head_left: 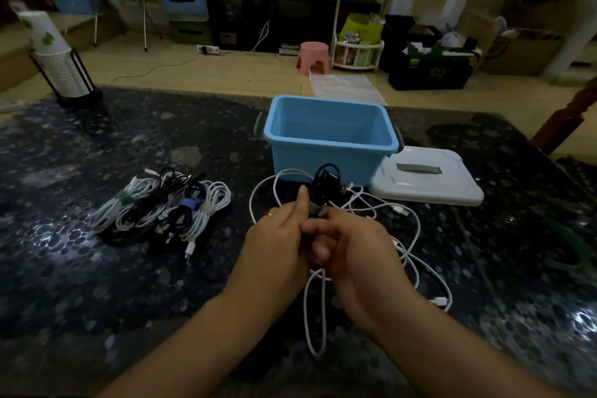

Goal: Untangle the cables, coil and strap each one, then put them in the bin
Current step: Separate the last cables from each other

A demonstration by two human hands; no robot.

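Both hands meet over the dark worktop (97, 268), fingers curled and closed on a black coil (324, 182) that stands up just beyond the fingertips; the left hand (277, 236) has its thumb raised beside the coil, the other fingers folded round the bundle's lower part, and a small red-and-gold spot shows on one finger, too small to tell what it is; the right hand (352, 245) wraps the same bundle from the other side, its fingers (318, 229) pressed against the left hand's, so the two hands touch; whether a strap sits between the fingers cannot be told, though something pale shows there; loose white cable (416, 229) loops out around both hands, arching beyond the fingers toward the bin, trailing to the right of the right hand and hanging in a long loop below the palms onto the worktop, with a plug end lying near the right wrist; straight beyond the fingers stands the blue bin (332, 155), open and with nothing seen inside; its white lid (429, 181) lies flat just right of it; well to the left of the left hand lies a pile of coiled cables (161, 207), white and black, bound with green, blue and pale straps; far left beyond them stands a cup stack (58, 64) in a black holder.
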